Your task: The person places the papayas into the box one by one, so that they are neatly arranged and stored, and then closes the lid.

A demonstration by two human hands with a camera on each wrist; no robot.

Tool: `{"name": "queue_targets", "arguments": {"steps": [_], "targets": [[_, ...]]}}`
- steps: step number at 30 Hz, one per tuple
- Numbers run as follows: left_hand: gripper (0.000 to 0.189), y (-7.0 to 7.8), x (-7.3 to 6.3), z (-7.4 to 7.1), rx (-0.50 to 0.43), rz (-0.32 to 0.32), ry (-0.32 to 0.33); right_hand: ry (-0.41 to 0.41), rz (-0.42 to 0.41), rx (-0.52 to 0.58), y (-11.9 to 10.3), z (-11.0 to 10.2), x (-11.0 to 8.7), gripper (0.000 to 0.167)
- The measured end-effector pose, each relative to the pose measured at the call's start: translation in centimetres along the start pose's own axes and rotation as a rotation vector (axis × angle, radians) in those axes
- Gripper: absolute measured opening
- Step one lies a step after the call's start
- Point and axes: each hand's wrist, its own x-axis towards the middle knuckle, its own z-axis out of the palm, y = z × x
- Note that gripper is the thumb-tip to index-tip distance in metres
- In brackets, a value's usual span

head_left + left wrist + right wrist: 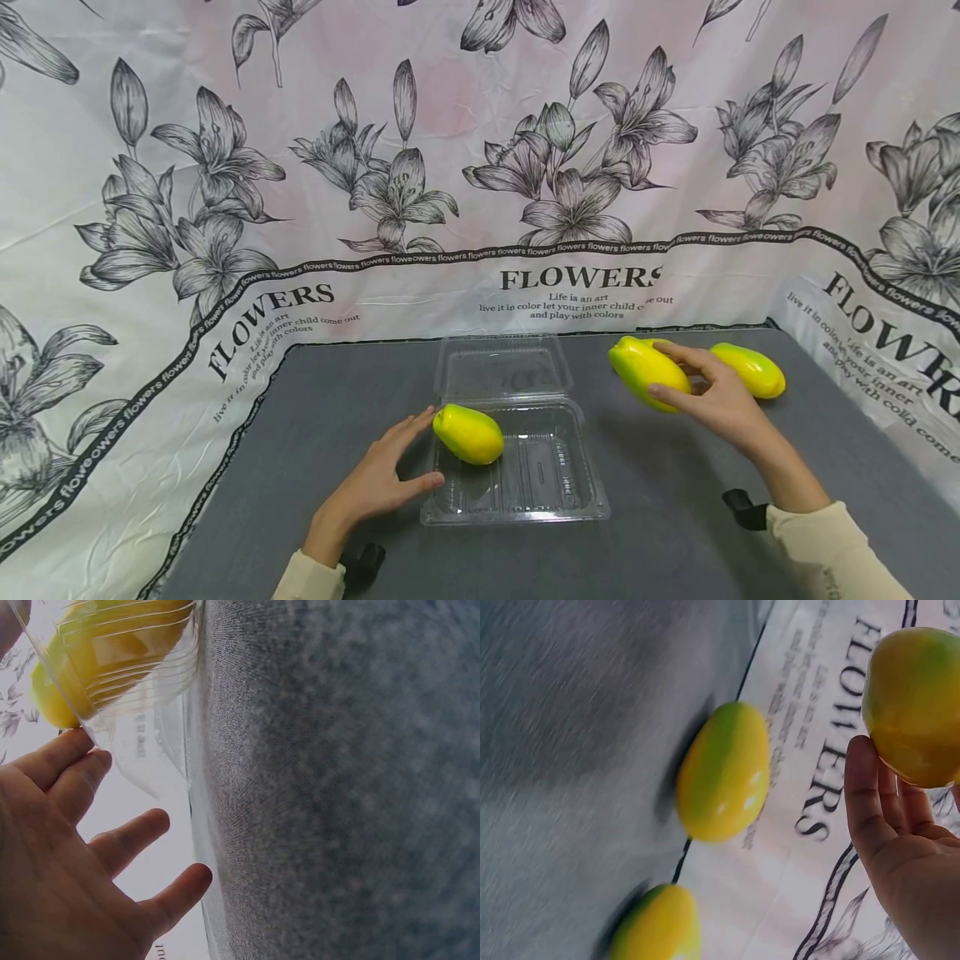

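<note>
A yellow-green papaya [468, 435] lies in the left part of a clear plastic clamshell box [540, 492], whose lid [502, 371] is folded back. Beside the box's left wall is my left hand [386, 471], thumb and fingers spread, fingertips right at the rim. The left wrist view shows those fingers [124, 840] apart, with the papaya [127, 652] seen through the ribbed wall. My right hand [712, 396] grips another papaya [647, 373] above the table, right of the box. In the right wrist view, fingers bear against the underside of this papaya [915, 705].
Another papaya [750, 371] lies on the grey table [660, 533] at the far right. One more papaya [656, 930] shows low in the right wrist view; the held one mostly hides it from the head camera. A flower-printed cloth [420, 292] stands behind the table.
</note>
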Motion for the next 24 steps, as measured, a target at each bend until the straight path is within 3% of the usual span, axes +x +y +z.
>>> {"name": "queue_targets", "arguments": {"steps": [8, 24], "targets": [[0.087, 0.1, 0.0, 0.1, 0.004, 0.011, 0.008, -0.04, -0.042, -0.009, -2.3, 1.6, 0.6, 0.063], [0.087, -0.1, -0.1, 0.1, 0.001, 0.01, 0.0, -0.207, -0.112, 0.178, -5.8, 5.2, 1.8, 0.067]]}}
